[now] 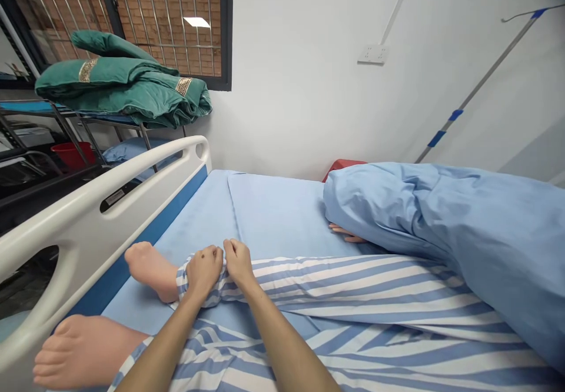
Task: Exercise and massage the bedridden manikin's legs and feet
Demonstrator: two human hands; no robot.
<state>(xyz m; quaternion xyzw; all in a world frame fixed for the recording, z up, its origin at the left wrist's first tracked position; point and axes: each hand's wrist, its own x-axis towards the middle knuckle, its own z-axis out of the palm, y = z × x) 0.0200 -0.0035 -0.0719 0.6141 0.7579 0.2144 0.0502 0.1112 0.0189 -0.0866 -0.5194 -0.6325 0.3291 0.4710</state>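
Though in striped trousers (335, 280), mannequin leg (162, 285)

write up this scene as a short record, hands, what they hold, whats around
left hand: holds cuff of striped trousers
right hand: holds same cuff, beside left hand
nearest: bare foot
around: white bed rail, blue blanket, folded green quilt

**Mannequin (353, 298) on bed (273, 209), rail (88, 227) to the left**

Left hand (203, 269) and right hand (238, 261) sit on the trouser cuff (198, 280). Quilt (441, 245) lies right; blanket (119, 83) lies on a rack (35, 107) beyond the rail.
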